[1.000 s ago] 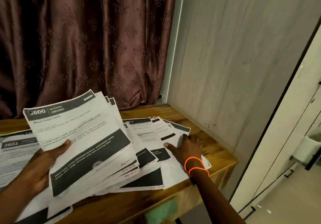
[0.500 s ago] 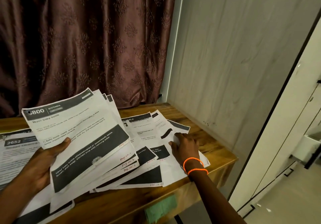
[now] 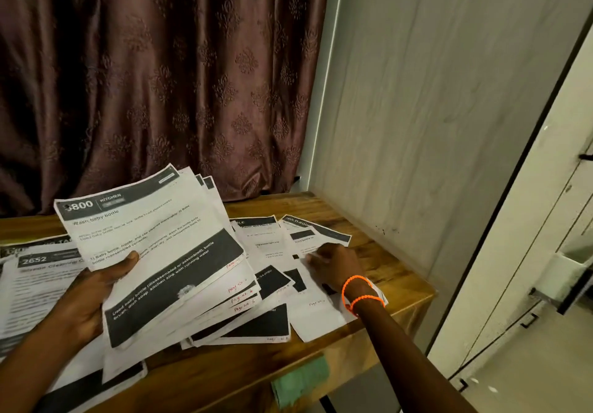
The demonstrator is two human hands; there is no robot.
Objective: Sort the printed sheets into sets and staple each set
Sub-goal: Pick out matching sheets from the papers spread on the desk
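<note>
My left hand [image 3: 93, 294] grips a fanned stack of printed sheets [image 3: 160, 252], thumb on the top page headed "800 KITCHEN, Wash baby bottle". Red handwritten page numbers show on the lower right corners of the fan. Loose printed sheets [image 3: 269, 246] lie spread on the wooden table [image 3: 394, 271] to the right of the fan. My right hand [image 3: 337, 265], with two orange bands on the wrist, rests on those loose sheets and its fingers pinch the edge of a sheet near the "MULTI-ROOM" page [image 3: 317, 229]. No stapler is in view.
More sheets, one headed "2652" [image 3: 41, 271], lie at the table's left. A brown curtain [image 3: 154, 76] hangs behind. A pale wall panel [image 3: 433, 124] stands against the table's right side. A green cloth [image 3: 301, 380] hangs below the front edge. A white cabinet [image 3: 545, 252] stands at right.
My right hand has slid forward over the loose sheets toward the far pages and now pinches a sheet's edge. The left hand's fan has barely moved.
</note>
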